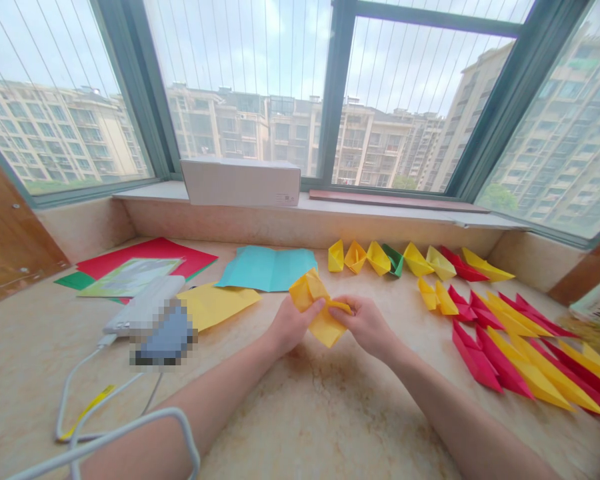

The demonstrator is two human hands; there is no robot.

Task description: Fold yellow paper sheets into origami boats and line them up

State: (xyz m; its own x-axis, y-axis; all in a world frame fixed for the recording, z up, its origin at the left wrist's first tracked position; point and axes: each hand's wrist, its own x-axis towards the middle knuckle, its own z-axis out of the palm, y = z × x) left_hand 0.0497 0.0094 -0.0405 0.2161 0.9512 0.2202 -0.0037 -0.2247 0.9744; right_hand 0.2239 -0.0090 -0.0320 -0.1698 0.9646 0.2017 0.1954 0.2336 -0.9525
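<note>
A partly folded piece of yellow origami paper (329,328) is held up between my two hands, over the middle of the stone-patterned counter. My left hand (296,325) grips its left side, with the thumb pressed on the front face. On the other side, my right hand (359,319) pinches a folded flap between thumb and fingers. Creases run across the sheet, and its upper part stands up as a squarish fold. Beyond my left hand lies a creased light-blue sheet (267,268). A flat yellow sheet (219,307) is to the left.
Folded paper boats (379,257) in yellow, green and red line the back right, with red and yellow double boats (500,363) nearer. At left are red paper (150,257), a white power bank (147,303), a blurred-out device and a cable (70,387). A white box (241,183) occupies the sill.
</note>
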